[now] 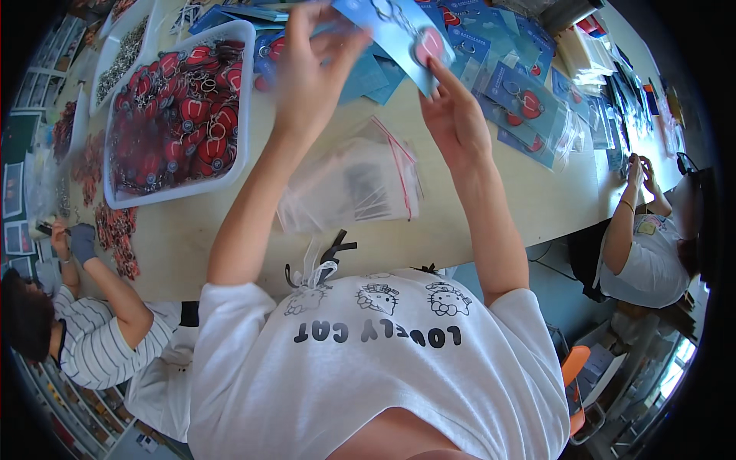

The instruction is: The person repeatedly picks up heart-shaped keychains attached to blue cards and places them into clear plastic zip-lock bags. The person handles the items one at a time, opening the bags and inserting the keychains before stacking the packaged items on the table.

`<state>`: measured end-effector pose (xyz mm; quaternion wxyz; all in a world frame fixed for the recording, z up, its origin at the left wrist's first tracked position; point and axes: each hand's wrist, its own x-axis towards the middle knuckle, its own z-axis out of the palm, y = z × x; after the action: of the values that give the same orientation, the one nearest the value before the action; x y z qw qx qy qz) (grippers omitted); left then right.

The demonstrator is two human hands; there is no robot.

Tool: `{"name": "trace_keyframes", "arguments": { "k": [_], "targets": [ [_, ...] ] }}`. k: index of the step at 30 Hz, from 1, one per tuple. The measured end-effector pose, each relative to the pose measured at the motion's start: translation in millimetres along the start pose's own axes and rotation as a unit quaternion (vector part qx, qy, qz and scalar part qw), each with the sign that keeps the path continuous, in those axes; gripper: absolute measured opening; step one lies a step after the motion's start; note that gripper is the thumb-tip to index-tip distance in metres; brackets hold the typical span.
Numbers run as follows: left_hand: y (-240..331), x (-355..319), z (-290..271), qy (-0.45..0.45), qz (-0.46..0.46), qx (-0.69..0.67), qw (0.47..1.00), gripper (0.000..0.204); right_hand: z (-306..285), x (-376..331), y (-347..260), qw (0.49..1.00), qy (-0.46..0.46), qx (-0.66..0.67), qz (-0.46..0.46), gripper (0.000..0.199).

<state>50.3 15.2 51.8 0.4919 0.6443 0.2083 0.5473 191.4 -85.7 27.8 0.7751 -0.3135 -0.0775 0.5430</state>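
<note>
Near the far edge of the view, my right hand grips a blue card at its lower right, thumb on the front. On the card lies a red heart-like keychain with a metal chain and ring. Close to the card's left edge is my left hand, its fingers bent and smeared by motion. Whether they pinch the card I cannot tell. Below both hands, a stack of clear zip bags with a red seal line rests on the table.
A white bin full of red keychains stands to the left, beside a tray of metal rings. Bagged cards cover the right. Two other people sit nearby: one in a striped shirt at left, one in white at right.
</note>
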Motion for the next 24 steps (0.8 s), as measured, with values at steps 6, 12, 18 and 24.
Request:
{"name": "trace_keyframes", "arguments": {
  "k": [6,12,18,24],
  "targets": [
    [-19,-83,-51,-0.257,-0.027,0.434,0.863,0.038,-65,-13,-13,0.991,0.057,-0.096,-0.077,0.010],
    [-25,-86,-51,-0.259,-0.208,0.243,0.911,0.025,-81,-26,-15,0.978,0.079,-0.174,-0.087,0.010],
    [-14,-77,-61,-0.256,-0.178,0.253,0.916,0.013,-88,-32,-22,0.968,0.090,-0.223,-0.069,0.013],
    [-10,-72,-60,-0.230,-0.146,0.239,0.932,0.015,-87,-37,-26,0.954,0.080,-0.280,-0.074,0.019]
  ]
}}
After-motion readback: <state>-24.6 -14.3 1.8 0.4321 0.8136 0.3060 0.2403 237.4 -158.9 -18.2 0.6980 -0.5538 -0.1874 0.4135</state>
